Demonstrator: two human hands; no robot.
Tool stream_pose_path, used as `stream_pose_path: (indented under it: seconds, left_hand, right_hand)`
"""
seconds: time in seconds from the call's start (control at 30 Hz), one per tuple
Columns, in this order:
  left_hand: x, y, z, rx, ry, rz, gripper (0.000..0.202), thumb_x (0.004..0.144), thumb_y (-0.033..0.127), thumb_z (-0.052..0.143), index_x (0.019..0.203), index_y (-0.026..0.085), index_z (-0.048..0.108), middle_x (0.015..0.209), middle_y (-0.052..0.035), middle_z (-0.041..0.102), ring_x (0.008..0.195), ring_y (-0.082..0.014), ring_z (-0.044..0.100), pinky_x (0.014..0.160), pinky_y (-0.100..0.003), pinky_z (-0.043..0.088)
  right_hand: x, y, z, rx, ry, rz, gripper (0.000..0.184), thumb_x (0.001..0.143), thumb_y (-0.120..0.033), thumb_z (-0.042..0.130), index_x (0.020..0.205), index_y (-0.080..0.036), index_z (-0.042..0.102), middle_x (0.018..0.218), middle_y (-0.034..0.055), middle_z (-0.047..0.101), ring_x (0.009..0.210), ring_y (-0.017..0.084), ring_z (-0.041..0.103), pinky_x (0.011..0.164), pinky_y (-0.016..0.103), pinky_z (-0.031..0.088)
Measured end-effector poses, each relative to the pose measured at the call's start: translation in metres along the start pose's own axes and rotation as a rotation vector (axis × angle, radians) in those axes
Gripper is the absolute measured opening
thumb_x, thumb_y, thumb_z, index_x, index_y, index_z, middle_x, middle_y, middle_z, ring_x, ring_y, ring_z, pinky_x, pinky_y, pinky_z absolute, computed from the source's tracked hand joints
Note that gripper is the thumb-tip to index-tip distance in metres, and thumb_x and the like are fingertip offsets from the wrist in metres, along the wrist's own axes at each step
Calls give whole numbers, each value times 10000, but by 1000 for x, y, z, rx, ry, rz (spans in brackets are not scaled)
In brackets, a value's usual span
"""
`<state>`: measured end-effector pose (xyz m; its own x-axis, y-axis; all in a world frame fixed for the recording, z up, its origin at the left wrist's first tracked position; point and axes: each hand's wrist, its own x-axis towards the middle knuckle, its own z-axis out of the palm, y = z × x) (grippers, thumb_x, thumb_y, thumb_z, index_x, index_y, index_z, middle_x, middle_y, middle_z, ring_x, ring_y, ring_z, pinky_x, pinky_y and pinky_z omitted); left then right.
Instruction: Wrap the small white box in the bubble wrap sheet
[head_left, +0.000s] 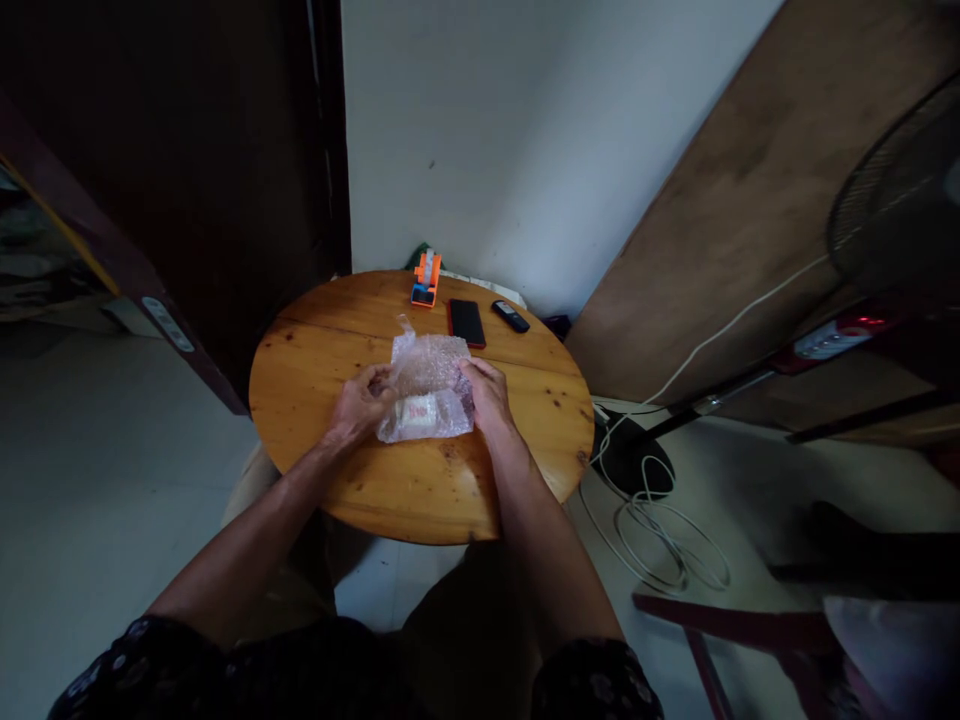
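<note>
A sheet of clear bubble wrap (431, 365) lies spread on the round wooden table (300, 370). Near its front edge, a small pale box (417, 411) with reddish print shows through a fold of the wrap. At the wrap's left side, my left hand (364, 402) has its fingers bent round the plastic. My right hand (486, 388) pinches the right edge, thumb on top. A loose strip of clear plastic sticks up at the wrap's back left corner.
Behind the wrap are an orange tape dispenser (427, 278), a dark phone with red edges (466, 323) and a black handset (511, 316). A white wall stands behind the table. To the right are a standing fan (900, 200) and coiled white cable (660, 520) on the floor.
</note>
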<state>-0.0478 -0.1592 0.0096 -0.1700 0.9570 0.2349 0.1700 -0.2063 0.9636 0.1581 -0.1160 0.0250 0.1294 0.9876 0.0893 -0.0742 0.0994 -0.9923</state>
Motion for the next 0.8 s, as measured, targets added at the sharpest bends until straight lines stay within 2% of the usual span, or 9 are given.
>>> stream_pose_path:
  seconds: [0.1, 0.2, 0.4, 0.57, 0.7, 0.8]
  left_hand:
    - [7, -5, -2, -162, 116, -129, 317, 651, 354, 666, 900, 158, 663, 688, 5, 652, 575, -116, 555, 549, -222, 427]
    - [11, -3, -5, -252, 211, -242, 316, 600, 331, 674, 866, 166, 636, 560, 56, 565, 456, -88, 466, 468, -205, 343]
    - [14, 0, -8, -294, 238, -288, 291, 562, 333, 680, 803, 178, 626, 526, 62, 527, 443, -87, 448, 470, -212, 325]
    - [14, -3, -8, -215, 196, -225, 320, 577, 362, 654, 840, 182, 622, 608, 34, 557, 518, -112, 491, 516, -230, 365]
    - [10, -4, -9, -71, 165, -84, 397, 609, 337, 661, 972, 180, 629, 873, -28, 627, 666, -130, 565, 603, -242, 446]
    - [9, -3, -13, 67, 95, 29, 313, 669, 333, 659, 941, 179, 671, 1053, -88, 634, 840, -179, 614, 697, -281, 499]
  right_hand:
    - [5, 2, -5, -106, 58, -24, 265, 654, -473, 667, 671, -211, 633, 568, -47, 557, 559, 126, 483, 528, 253, 374]
    - [10, 4, -9, -161, 119, -10, 214, 625, -425, 623, 698, -224, 615, 535, -58, 541, 518, 134, 479, 500, 263, 367]
    - [13, 6, -14, -195, 146, 11, 124, 607, -358, 594, 637, -241, 567, 518, -52, 532, 498, 141, 476, 495, 274, 369]
    - [13, 6, -18, -218, 162, -31, 142, 639, -361, 606, 616, -222, 586, 536, -57, 515, 537, 130, 467, 522, 259, 368]
    - [13, 6, -19, -294, 115, -103, 204, 686, -416, 588, 653, -216, 614, 589, -46, 542, 594, 139, 469, 574, 263, 367]
    - [13, 8, -18, -352, 101, -121, 248, 710, -456, 574, 671, -215, 621, 612, -38, 560, 621, 151, 482, 605, 271, 365]
